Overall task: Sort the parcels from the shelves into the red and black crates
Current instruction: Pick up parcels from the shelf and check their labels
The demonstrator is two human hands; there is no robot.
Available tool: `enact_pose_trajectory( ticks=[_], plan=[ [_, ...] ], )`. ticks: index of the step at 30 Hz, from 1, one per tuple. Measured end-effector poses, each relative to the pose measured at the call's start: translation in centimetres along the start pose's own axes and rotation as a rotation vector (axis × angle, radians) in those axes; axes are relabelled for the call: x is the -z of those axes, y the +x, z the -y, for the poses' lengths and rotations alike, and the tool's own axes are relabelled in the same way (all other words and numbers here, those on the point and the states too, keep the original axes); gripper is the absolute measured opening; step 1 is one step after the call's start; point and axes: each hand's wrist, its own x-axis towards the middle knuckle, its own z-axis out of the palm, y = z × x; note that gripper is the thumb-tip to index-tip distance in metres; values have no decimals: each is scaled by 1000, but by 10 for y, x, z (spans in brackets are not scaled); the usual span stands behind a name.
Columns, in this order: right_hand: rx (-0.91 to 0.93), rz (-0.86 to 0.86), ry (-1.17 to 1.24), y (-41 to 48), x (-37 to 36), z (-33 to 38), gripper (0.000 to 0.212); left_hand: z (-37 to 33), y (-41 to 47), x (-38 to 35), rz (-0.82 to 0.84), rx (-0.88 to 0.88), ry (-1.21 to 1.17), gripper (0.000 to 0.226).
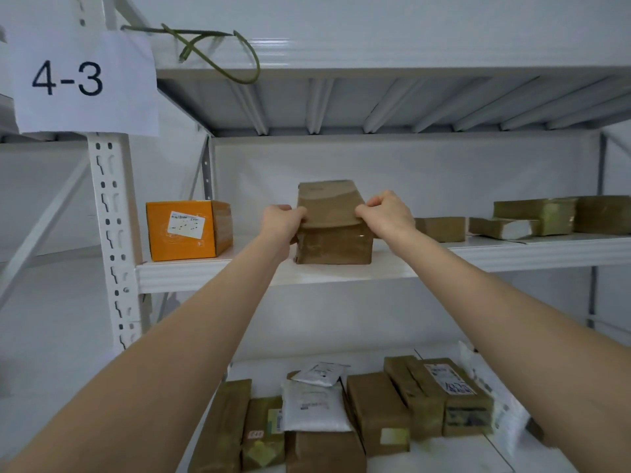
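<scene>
Both hands are on one brown taped parcel (333, 230), which stands near the front edge of the middle shelf (211, 271). The left hand (281, 221) grips its upper left edge and the right hand (386, 215) its upper right edge. The fingers (363, 209) of each are curled over the top and clamped on the parcel. Its base appears to rest on the shelf, so I judge the lift not yet made.

Progress: neither the red nor the black crate is in view, so what has already been sorted cannot be told. Plenty is left to do. On the same shelf an orange box (186, 230) with a white label sits well to the left of the held parcel. Several flat brown packets (532, 216) lie to the right, the nearest just beside the right hand. The lower shelf (437, 454) carries a crowded row of brown parcels (375, 404) and white mailer bags (312, 407), some leaning on one another. I estimate the task is early or mid-way at best.

Surface and room: the racking is pale grey metal with slotted uprights (109, 206) and smooth, light shelf boards. A paper sign (85, 83) reading 4-3 hangs at the upper left, and a green cord (218, 52) is looped loosely on the top shelf. The walls behind are plain and pale, the light even — no floor or desk is visible.
</scene>
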Motion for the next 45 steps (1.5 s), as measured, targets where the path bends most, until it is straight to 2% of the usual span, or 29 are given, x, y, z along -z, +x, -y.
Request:
enact_pose_trajectory(
  ticks=[2, 5, 7, 10, 16, 20, 23, 26, 29, 31, 36, 38, 40, 43, 45],
  plan=[
    [-84, 74, 164, -11, 15, -6, 44, -1, -15, -8, 6, -14, 6, 7],
    [-156, 195, 302, -29, 30, -19, 30, -2, -37, -20, 23, -5, 5, 15],
    [-197, 232, 339, -41, 38, -27, 35, 1, -51, -26, 75, 28, -6, 3],
    [-242, 279, 400, -58, 48, -41, 44, 11, -65, -30, 111, 89, 8, 31],
    [-278, 309, 489, -93, 51, -78, 51, 32, -93, -33, 192, 75, 35, 40],
    [-327, 342, 636, -114, 53, -110, 42, 54, -115, -36, 212, 11, 14, 35],
    [-448, 345, 743, -125, 59, -132, 30, 72, -127, -37, 229, 28, 23, 31],
    [-533, 370, 708, -136, 64, -154, 44, 87, -137, -45, 245, 79, 66, 29],
    [-579, 396, 673, -155, 72, -172, 32, 102, -151, -54, 241, 190, 51, 25],
    [-565, 425, 653, -168, 78, -188, 35, 113, -157, -59, 274, 259, 15, 24],
    [-533, 461, 635, -192, 92, -222, 48, 144, -158, -66, 480, 418, -62, 65],
    [-538, 431, 616, -198, 93, -230, 53, 147, -166, -74, 534, 419, 20, 47],
    [-562, 395, 642, -202, 94, -236, 47, 152, -175, -84, 527, 401, 54, 21],
    [-629, 378, 678, -208, 97, -240, 27, 161, -185, -94, 526, 399, -9, 29],
    [-642, 401, 650, -211, 98, -246, 34, 167, -189, -98, 513, 398, -23, 33]
  ],
)
